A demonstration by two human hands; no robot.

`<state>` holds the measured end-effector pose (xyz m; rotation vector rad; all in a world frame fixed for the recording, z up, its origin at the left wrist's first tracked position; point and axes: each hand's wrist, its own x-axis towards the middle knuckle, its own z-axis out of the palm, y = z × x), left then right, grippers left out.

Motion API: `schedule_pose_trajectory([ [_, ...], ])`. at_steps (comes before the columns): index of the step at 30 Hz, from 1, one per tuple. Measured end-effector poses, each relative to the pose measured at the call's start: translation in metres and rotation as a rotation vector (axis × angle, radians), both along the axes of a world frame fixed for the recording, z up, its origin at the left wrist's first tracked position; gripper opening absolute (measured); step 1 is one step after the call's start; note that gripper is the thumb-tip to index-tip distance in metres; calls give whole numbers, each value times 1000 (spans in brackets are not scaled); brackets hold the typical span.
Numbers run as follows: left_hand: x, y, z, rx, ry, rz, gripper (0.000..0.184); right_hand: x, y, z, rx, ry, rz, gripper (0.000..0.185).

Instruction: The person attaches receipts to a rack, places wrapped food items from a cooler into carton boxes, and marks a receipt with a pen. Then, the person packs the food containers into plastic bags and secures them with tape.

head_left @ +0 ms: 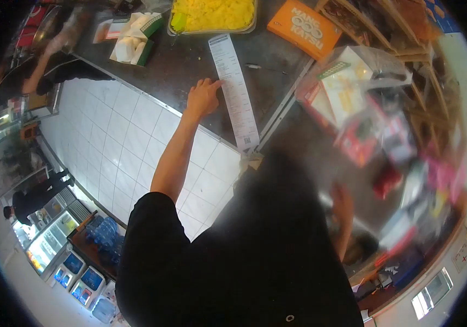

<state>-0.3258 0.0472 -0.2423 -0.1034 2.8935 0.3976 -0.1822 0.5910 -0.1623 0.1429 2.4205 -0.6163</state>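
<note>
A long white printed receipt (pixel 234 92) lies lengthwise on the dark counter (pixel 179 60). My left hand (pixel 204 97) rests beside its left edge, index finger stretched out and touching the paper, the other fingers partly curled, holding nothing. Low on the right, my right hand (pixel 342 204) is blurred near the counter's edge; whether it holds anything cannot be made out. A thin pen-like item (pixel 253 66) lies right of the receipt. Above the receipt stands a tray of yellow food (pixel 211 15).
An orange box (pixel 305 27) lies at the upper right, near a clear plastic bag with boxes (pixel 348 87). Blurred packages crowd the right side. An open carton (pixel 134 41) sits upper left. One person's arm (pixel 37 71) reaches in at left; another person (pixel 34 200) stands farther off.
</note>
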Motion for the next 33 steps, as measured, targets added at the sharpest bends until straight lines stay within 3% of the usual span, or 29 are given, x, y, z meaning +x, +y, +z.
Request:
schedule_pose_trajectory([
  [1, -2, -1, -1, 0, -4, -2, 50, 4, 1, -4, 17, 136, 54, 39],
  [5, -6, -3, 0, 79, -54, 18, 47, 3, 6, -6, -103, 112, 107, 40],
  [7, -5, 1, 3, 130, -41, 27, 46, 4, 2, -3, -33, 46, -43, 41],
  [9, 3, 10, 3, 286, 169, 128, 43, -6, -20, 29, -62, -14, -154, 41],
  [11, 19, 19, -10, 145, 161, 59, 42, -2, -19, 32, -88, -79, -267, 41],
  [12, 25, 22, -12, -1, 155, 1, 41, 2, -8, 22, -58, -36, -187, 41],
  [17, 31, 31, -1, 95, 153, 103, 41, -8, -12, 23, -42, -137, -133, 42],
  [19, 29, 31, 7, 142, 172, 114, 43, -2, 8, -1, 17, 73, 98, 43],
  [22, 41, 37, 6, 246, 204, 111, 46, -9, 0, 10, -15, 47, -9, 43],
  [25, 58, 39, -9, 124, 124, 64, 47, -11, 2, 7, -30, 92, 90, 42],
  [28, 60, 39, 3, 162, 136, 40, 48, -19, -17, 25, 8, 22, 40, 42],
  [31, 60, 47, 13, 276, 69, 135, 50, -11, 1, 5, -18, 65, 113, 41],
  [33, 69, 50, 11, 200, 56, 7, 51, -8, 2, 3, -5, 91, 106, 40],
])
